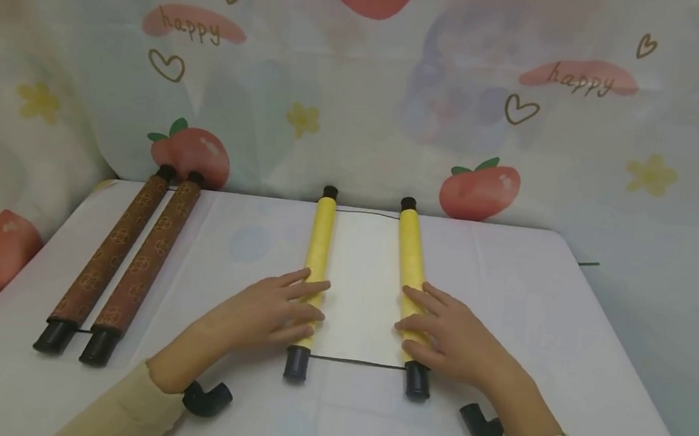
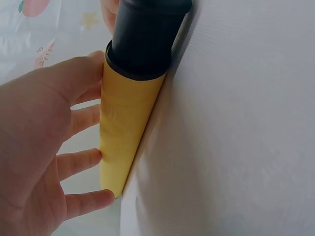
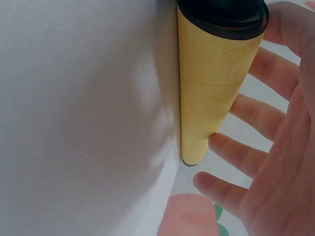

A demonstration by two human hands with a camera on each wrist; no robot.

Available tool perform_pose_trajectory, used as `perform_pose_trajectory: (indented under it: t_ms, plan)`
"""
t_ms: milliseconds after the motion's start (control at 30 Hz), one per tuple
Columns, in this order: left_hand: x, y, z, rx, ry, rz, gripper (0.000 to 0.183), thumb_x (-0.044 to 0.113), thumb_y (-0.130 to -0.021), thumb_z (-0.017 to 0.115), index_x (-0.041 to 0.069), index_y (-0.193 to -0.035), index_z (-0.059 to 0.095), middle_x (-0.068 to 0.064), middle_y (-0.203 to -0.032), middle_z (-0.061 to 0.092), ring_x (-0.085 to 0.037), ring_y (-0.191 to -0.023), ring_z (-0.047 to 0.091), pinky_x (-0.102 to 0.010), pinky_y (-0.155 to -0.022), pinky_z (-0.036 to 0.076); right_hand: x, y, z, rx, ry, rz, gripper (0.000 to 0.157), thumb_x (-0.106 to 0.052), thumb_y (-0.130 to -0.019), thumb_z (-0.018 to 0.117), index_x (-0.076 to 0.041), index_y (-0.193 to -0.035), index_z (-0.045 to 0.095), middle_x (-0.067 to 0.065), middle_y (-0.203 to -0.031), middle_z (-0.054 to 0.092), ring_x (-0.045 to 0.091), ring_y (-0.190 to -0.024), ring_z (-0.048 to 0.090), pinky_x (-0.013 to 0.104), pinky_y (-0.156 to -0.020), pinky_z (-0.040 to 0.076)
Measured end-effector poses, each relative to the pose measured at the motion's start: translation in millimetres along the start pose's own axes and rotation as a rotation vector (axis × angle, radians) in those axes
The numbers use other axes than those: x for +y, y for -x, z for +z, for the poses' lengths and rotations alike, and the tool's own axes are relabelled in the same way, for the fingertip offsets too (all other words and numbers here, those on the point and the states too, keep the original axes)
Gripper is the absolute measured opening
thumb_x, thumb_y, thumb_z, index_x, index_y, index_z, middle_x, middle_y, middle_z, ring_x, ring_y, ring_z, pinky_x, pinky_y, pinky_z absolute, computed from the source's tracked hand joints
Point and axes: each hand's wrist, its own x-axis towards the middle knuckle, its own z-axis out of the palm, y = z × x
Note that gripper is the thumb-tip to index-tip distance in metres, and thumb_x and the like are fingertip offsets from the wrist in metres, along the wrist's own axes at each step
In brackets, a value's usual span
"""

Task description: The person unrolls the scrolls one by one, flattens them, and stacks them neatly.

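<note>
On the table lies a yellow scroll, partly unrolled, with a cream sheet (image 1: 362, 269) between its two rolls. Black knobs cap both ends of each roll. My left hand (image 1: 269, 312) rests over the left roll (image 1: 321, 236), fingers spread and fairly straight. In the left wrist view, fingertips of that hand (image 2: 34, 147) touch the roll's yellow side. Over the right roll (image 1: 410, 246) lies my right hand (image 1: 455, 332), its fingers also spread. The right wrist view shows fingers (image 3: 241, 155) against that roll (image 3: 211, 83), not wrapped around it.
To the left lies a brown patterned scroll (image 1: 157, 247) with black knobs, its two rolls close together. The white-covered table (image 1: 509, 277) meets a fruit-printed cloth (image 1: 360, 119) at the back and left. Black curved pieces (image 1: 209, 399) are at both wrists.
</note>
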Motion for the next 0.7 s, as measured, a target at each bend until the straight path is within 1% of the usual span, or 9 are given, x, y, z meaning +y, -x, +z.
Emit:
perform_pose_trajectory:
  t_ms: [100, 233, 400, 500, 700]
  plan:
    - [-0.1, 1.8, -0.1, 0.006, -0.002, 0.007, 0.03, 0.039, -0.099, 0.059, 0.022, -0.119, 0.072, -0.004, -0.15, 0.051, -0.038, -0.141, 0.04, -0.049, -0.107, 0.043, 0, 1, -0.5, -0.004, -0.001, 0.004, 0.021, -0.03, -0.086, 0.072, -0.026, -0.107, 0.075, 0.012, -0.145, 0.055, 0.043, -0.137, 0.045, 0.056, -0.106, 0.041]
    - [-1.3, 3.7, 0.2, 0.023, -0.008, 0.018, 0.029, 0.04, -0.099, 0.06, 0.022, -0.118, 0.072, -0.005, -0.145, 0.056, -0.039, -0.139, 0.043, -0.049, -0.107, 0.042, 1, 4, -2.8, 0.002, 0.009, 0.004, 0.024, -0.026, -0.085, 0.073, -0.025, -0.108, 0.076, 0.013, -0.144, 0.055, 0.041, -0.135, 0.047, 0.055, -0.105, 0.042]
    - [-4.0, 5.0, -0.2, 0.018, -0.041, 0.009, 0.03, 0.043, -0.098, 0.06, 0.027, -0.12, 0.072, -0.003, -0.143, 0.056, -0.036, -0.139, 0.043, -0.048, -0.109, 0.04, 3, 7, -6.2, 0.01, 0.015, 0.008, 0.029, -0.023, -0.084, 0.072, -0.026, -0.112, 0.076, 0.013, -0.144, 0.055, 0.04, -0.134, 0.049, 0.055, -0.103, 0.044]
    - [-4.5, 5.3, -0.9, 0.009, -0.033, -0.009, 0.03, 0.044, -0.098, 0.059, 0.029, -0.12, 0.073, -0.002, -0.144, 0.056, -0.034, -0.14, 0.042, -0.048, -0.11, 0.039, 4, 9, -7.0, 0.017, 0.02, 0.001, 0.028, -0.023, -0.084, 0.073, -0.026, -0.112, 0.076, 0.012, -0.144, 0.055, 0.04, -0.133, 0.049, 0.054, -0.102, 0.044]
    - [-4.1, 5.1, -2.7, 0.034, -0.016, 0.004, 0.027, 0.041, -0.098, 0.061, 0.025, -0.115, 0.073, -0.003, -0.144, 0.057, -0.036, -0.138, 0.045, -0.049, -0.107, 0.041, 8, 11, -8.9, 0.015, 0.02, -0.009, 0.028, -0.027, -0.084, 0.075, -0.025, -0.112, 0.075, 0.012, -0.143, 0.055, 0.035, -0.132, 0.051, 0.053, -0.101, 0.045]
